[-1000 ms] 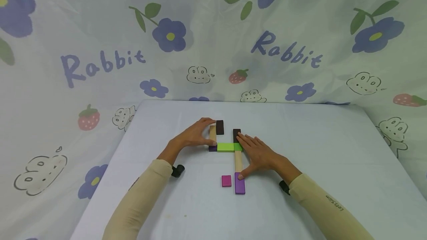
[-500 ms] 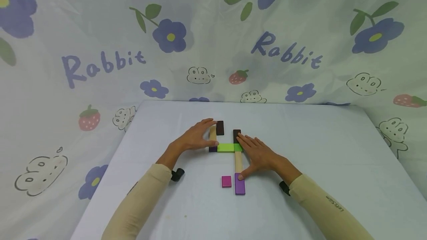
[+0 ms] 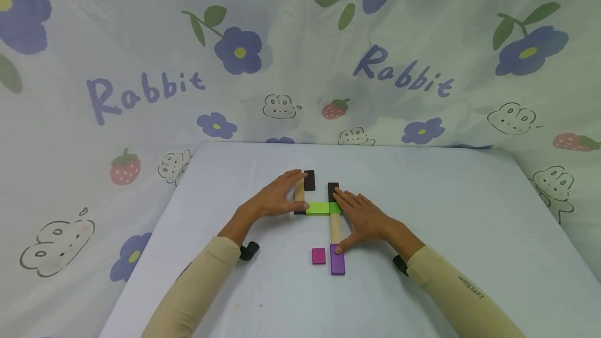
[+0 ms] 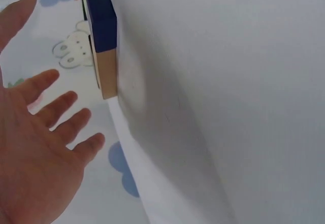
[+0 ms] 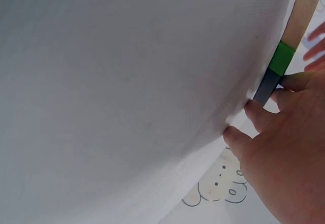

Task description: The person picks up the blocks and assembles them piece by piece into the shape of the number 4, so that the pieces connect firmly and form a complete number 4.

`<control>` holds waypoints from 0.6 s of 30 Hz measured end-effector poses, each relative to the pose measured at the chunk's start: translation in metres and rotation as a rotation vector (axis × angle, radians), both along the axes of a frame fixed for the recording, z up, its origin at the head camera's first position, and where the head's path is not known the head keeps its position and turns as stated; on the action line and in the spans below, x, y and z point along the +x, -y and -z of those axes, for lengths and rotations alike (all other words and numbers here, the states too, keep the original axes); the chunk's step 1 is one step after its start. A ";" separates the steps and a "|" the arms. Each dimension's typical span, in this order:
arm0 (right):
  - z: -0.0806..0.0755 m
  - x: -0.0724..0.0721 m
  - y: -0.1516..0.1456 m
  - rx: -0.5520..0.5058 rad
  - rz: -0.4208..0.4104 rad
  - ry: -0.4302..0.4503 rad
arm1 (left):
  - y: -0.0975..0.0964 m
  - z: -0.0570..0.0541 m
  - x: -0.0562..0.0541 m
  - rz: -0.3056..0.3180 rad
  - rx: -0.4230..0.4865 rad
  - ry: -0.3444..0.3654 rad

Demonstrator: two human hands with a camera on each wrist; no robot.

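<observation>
In the head view my left hand [image 3: 272, 197] hovers over the left side of a flat layout of coloured blocks. Its fingers are spread and apart from the blocks in the left wrist view. Near it lie a plain wooden block [image 3: 299, 192], a dark brown block [image 3: 310, 180] and a dark blue block [image 4: 103, 23]. A lime green block [image 3: 317, 208] joins this side to a small green block [image 3: 334, 207]. My right hand [image 3: 368, 220] rests along the right column, its fingertips at a dark block [image 3: 332, 190] and its thumb on a purple block [image 3: 337, 264].
A second wooden block [image 3: 335, 228] lies between the green and purple blocks. A pink square block [image 3: 319, 256] sits apart, left of the purple one. The white table [image 3: 422, 192] ends at a patterned curtain [image 3: 305, 67] behind.
My left hand has drifted slightly toward me, its thumb now beside the lime green block's left end. The right hand and the blocks stay where they were.
</observation>
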State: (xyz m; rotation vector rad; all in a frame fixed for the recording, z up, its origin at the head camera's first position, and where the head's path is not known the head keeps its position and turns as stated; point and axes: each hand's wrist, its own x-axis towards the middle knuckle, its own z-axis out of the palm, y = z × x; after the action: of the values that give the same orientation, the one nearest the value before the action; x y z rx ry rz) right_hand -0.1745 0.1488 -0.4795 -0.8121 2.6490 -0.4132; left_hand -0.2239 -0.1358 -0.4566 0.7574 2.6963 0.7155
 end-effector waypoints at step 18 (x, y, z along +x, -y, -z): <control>-0.001 0.000 0.000 0.009 -0.004 -0.009 | -0.007 -0.010 0.019 0.036 0.007 -0.028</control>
State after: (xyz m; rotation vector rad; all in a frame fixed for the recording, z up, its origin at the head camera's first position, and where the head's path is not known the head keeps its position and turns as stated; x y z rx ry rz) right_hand -0.1744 0.1493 -0.4789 -0.8177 2.6551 -0.3978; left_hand -0.2045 -0.1293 -0.4466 0.8211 2.6992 0.7119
